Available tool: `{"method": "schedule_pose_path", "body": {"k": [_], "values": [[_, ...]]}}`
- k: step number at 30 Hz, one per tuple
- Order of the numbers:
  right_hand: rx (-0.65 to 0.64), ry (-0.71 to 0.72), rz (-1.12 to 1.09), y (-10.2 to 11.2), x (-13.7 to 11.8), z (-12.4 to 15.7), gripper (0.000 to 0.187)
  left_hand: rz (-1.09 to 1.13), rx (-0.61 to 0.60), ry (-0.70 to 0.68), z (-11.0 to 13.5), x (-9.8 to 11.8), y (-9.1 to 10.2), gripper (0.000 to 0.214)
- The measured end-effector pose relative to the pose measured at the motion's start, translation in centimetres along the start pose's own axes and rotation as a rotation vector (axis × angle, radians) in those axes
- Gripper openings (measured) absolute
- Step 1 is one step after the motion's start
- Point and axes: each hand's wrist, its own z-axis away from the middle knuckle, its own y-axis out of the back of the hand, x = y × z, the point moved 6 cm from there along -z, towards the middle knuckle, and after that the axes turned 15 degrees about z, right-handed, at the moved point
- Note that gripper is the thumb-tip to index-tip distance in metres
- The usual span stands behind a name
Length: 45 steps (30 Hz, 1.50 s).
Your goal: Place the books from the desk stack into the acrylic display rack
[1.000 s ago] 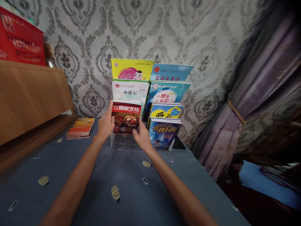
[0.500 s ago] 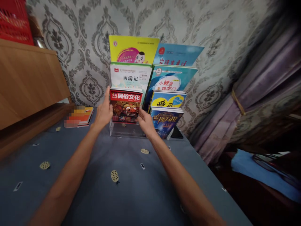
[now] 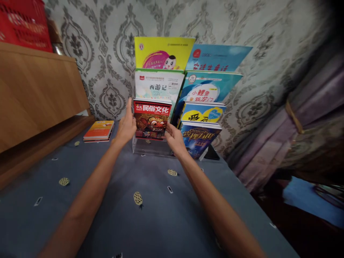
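A red picture-covered book (image 3: 152,120) stands upright in the lowest front tier of a clear acrylic stand (image 3: 153,147), between my two hands. My left hand (image 3: 127,125) grips its left edge, index finger stretched up along the side. At the lower right edge, my right hand (image 3: 175,138) holds it with bent fingers. Behind it rise a white book (image 3: 158,86) and a yellow-green book (image 3: 163,50). To the right, a dark blue book (image 3: 200,139) stands in front of a yellow and blue book (image 3: 201,113), a teal book (image 3: 212,86) and a light blue book (image 3: 219,57).
A small orange-covered stack of books (image 3: 99,130) lies left on the blue patterned cloth (image 3: 113,200). Beyond it is a wooden cabinet (image 3: 40,89) with a red basket (image 3: 25,25) on top. A dark flat object (image 3: 212,153) lies behind the stand's right side, near a tied curtain (image 3: 271,143).
The view has swung a little to the left, so everything sits farther right. Both hands stay at the red book's sides, and the book keeps its place in the stand.
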Motion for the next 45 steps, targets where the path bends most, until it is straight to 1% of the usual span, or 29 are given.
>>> {"method": "schedule_pose_path", "body": {"k": [4,6,8,10,11,12,13,14,16,17,21,23,25,28,31,32,33,34,35,37,38,40,42,45], "values": [[-0.014,-0.036,-0.008,-0.1,0.1,0.1,0.063,0.016,0.032,0.013,-0.4,-1.1,0.7,0.078],[0.02,-0.047,0.039,0.4,-0.5,0.3,0.062,0.044,0.058,0.012,-0.7,-1.8,1.6,0.074],[0.09,-0.059,0.093,1.5,-1.5,0.5,0.058,0.078,0.074,0.014,-1.0,-2.6,2.4,0.069],[0.183,-0.076,0.133,2.9,-2.6,0.8,0.046,0.104,0.091,0.022,-1.4,-3.5,3.2,0.065],[0.219,-0.08,0.145,3.5,-3.3,1.0,0.035,0.113,0.102,0.026,-1.5,-3.9,3.6,0.063],[0.227,-0.074,0.153,3.8,-3.9,1.1,0.025,0.12,0.112,0.027,-1.6,-4.2,3.8,0.062],[0.206,-0.058,0.156,3.7,-4.7,1.3,0.024,0.125,0.119,0.025,-1.7,-4.4,4.0,0.06],[0.155,-0.033,0.156,3.3,-5.4,1.6,0.032,0.128,0.121,0.022,-1.7,-4.6,4.1,0.059],[0.0,0.029,0.159,1.6,-7.0,2.5,0.047,0.125,0.115,0.016,-1.7,-4.8,4.0,0.058],[-0.083,0.058,0.182,0.4,-7.7,3.1,0.049,0.119,0.11,0.011,-1.7,-4.8,3.9,0.058],[-0.448,0.193,0.398,-5.0,-10.2,7.0,0.046,0.057,0.112,0.0,-1.7,-5.0,3.5,0.057],[-0.578,0.249,0.46,-7.0,-10.8,9.0,0.046,-0.013,0.118,0.024,-1.5,-5.5,3.4,0.055],[-0.688,0.285,0.5,-8.3,-10.9,10.7,0.046,-0.117,0.099,0.083,-1.1,-6.5,3.4,0.052],[-0.816,0.35,0.54,-9.2,-10.7,12.3,0.043,-0.329,0.032,0.187,0.5,-8.6,3.9,0.049],[-0.852,0.388,0.564,-9.2,-10.7,12.7,0.041,-0.494,-0.002,0.246,3.0,-11.2,5.0,0.052],[-0.854,0.384,0.571,-9.2,-10.6,12.7,0.042,-0.521,-0.037,0.286,3.9,-12.4,5.3,0.054],[-0.855,0.377,0.577,-9.1,-10.6,12.6,0.042,-0.533,-0.11,0.358,4.8,-13.8,5.3,0.057],[-0.857,0.374,0.58,-9.1,-10.7,12.6,0.042,-0.528,-0.204,0.464,5.8,-15.5,5.3,0.057],[-0.86,0.372,0.583,-9.0,-10.7,12.5,0.042,-0.517,-0.254,0.524,6.6,-16.7,5.3,0.057],[-0.864,0.372,0.589,-9.0,-10.8,12.5,0.041,-0.52,-0.281,0.528,7.3,-18.2,5.4,0.058],[-0.867,0.371,0.595,-8.9,-10.9,12.6,0.04,-0.522,-0.278,0.494,7.4,-18.5,5.3,0.058],[-0.871,0.367,0.611,-8.9,-10.9,12.7,0.039,-0.546,-0.243,0.469,7.4,-18.8,5.4,0.058],[-0.865,0.356,0.631,-8.9,-10.8,12.7,0.04,-0.586,-0.232,0.471,7.4,-18.9,5.2,0.059],[-0.854,0.348,0.647,-9.1,-10.6,12.8,0.041,-0.67,-0.257,0.475,7.3,-18.7,4.7,0.059]]}}
